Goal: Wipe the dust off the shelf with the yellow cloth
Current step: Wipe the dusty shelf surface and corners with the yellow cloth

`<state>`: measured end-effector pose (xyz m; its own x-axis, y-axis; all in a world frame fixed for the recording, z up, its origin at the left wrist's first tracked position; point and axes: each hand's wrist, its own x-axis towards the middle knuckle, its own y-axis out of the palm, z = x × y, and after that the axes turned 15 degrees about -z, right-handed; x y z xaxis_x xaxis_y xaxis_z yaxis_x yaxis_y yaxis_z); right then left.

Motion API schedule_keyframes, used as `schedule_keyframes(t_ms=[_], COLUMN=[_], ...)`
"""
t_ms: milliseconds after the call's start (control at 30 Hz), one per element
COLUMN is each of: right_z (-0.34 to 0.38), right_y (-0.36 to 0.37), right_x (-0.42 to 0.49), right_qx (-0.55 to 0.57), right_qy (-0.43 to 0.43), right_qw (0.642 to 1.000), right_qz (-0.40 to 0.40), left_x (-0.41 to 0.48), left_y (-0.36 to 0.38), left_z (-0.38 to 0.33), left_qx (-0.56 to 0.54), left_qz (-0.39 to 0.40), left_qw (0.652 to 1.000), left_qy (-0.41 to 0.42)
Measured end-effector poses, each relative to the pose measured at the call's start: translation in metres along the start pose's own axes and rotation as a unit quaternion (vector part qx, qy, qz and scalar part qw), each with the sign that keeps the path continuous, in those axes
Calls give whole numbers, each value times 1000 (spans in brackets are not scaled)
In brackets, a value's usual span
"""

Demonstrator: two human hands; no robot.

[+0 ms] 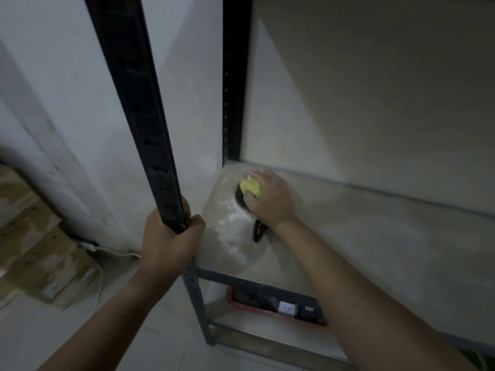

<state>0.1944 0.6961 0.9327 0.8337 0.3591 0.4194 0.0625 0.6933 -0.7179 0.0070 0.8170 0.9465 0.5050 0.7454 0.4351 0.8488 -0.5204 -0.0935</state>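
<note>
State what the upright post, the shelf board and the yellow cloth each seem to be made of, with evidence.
The upright post: likely painted metal, dark, matt, with punched slots.
The shelf board: unclear, perhaps laminated board; pale, smooth, dust-streaked.
The yellow cloth: soft fabric, bunched under the right hand.

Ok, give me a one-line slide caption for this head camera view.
Wiping a dusty shelf: right hand holds the yellow cloth near the back corner, left hand grips the black upright.
</note>
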Motion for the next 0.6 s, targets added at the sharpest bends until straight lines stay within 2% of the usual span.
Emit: schedule_keyframes(t_ms=[67,167,233,300,333,433,467,533,600], right_z=[-14,-26,-36,-60,-79,-128,-138,-136,-112], right_y=[-12,-30,-50,-79,-94,-118,-115,-100,-79], right_x=[4,10,21,35,40,33,27,18,16], right_qx=[-83,-37,-21,-82,-125,-217,-242,-256,-250], right_qy=[-22,-49,-37,-37,-33,113,135,148,144], right_qw=[996,998,999,990,985,969,961,955,957], right_qz=[10,26,-34,-107,-112,-34,-15,-12,-41], left_x=[-1,-2,-2,-1,-2,-2,-2,-3,-3], left_y=[0,1,0,0,0,1,1,2,2], left_z=[-2,-5,-6,-7,-7,-6,-5,-5,-4], left_qx=[-1,0,0,-3,-3,1,1,1,1], left_qz=[-9,-11,-9,-8,-9,-17,-18,-22,-25], left_qw=[1000,1000,1000,1000,1000,1000,1000,1000,1000], left_qy=[-9,-13,-14,-12,-11,-14,-16,-17,-13])
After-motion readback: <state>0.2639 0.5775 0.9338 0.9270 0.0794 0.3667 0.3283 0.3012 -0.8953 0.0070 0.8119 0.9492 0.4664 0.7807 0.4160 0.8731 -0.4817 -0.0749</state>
